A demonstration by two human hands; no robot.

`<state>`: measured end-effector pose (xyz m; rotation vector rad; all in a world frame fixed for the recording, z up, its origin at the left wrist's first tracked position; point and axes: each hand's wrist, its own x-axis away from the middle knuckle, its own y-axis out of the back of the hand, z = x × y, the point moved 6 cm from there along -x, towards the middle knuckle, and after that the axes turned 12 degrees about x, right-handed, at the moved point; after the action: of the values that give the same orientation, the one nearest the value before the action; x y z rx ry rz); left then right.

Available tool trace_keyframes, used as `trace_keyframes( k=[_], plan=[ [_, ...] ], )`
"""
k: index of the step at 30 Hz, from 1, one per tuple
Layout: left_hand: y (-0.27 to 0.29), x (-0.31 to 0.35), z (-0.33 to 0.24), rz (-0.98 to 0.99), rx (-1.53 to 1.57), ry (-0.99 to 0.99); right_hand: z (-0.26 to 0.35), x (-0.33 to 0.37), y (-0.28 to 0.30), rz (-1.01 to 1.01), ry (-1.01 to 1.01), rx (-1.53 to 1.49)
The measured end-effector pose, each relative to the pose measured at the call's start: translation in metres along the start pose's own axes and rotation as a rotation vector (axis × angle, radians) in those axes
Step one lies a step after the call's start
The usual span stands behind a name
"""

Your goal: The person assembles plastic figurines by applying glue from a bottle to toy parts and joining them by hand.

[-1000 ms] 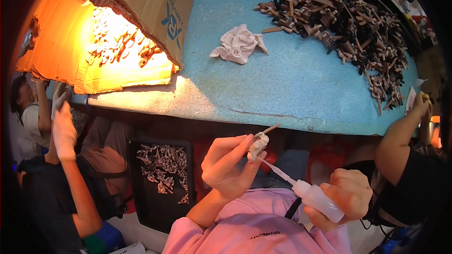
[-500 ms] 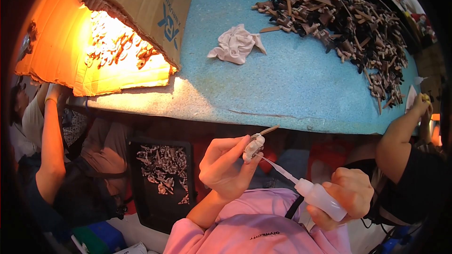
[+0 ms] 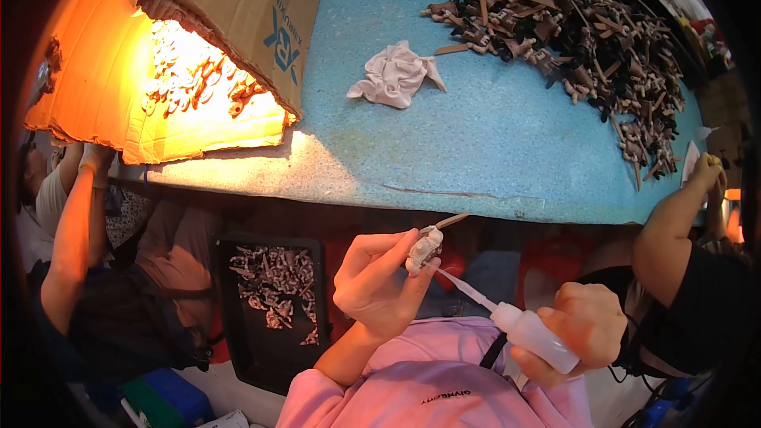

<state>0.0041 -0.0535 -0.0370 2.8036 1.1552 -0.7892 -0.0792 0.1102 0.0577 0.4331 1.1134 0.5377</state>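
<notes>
While my left hand point(image 3: 372, 285) is pinching one small pale piece point(image 3: 424, 250), just off centre toward five o'clock, its stick point(image 3: 453, 221) pointing to two, my right hand point(image 3: 585, 329) is grasping one translucent squeeze bottle point(image 3: 543, 342) at the piece's four o'clock, nozzle point(image 3: 476, 296) aiming toward ten. If I am squeezing too hard or drifting off aim, the bottle could be dribbling onto my left hand.

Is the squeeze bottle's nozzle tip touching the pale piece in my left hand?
Cannot tell. In the head view, the nozzle ends by the lower edge of the pale piece, but looks too thin there to show contact or a gap.
</notes>
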Motion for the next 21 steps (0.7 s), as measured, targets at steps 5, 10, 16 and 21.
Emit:
trace_keyframes(
  k=[5, 10, 16, 21],
  plan=[
    [0.0025, 0.0004, 0.0002, -0.007, -0.010, -0.002, -0.0003, 0.0000, -0.0011, -0.018, -0.016, 0.006],
    [0.0009, -0.0002, 0.0005, 0.000, -0.004, -0.009, -0.0033, 0.0039, 0.0023, -0.074, -0.076, -0.012],
    [0.0022, -0.0002, -0.0003, -0.003, -0.026, -0.016, -0.0037, 0.0014, -0.0010, -0.001, -0.042, 0.024],
    [-0.0015, -0.0058, -0.0052, 0.024, -0.061, -0.046, -0.0060, 0.0087, 0.0058, -0.031, -0.026, 0.017]
  ],
)
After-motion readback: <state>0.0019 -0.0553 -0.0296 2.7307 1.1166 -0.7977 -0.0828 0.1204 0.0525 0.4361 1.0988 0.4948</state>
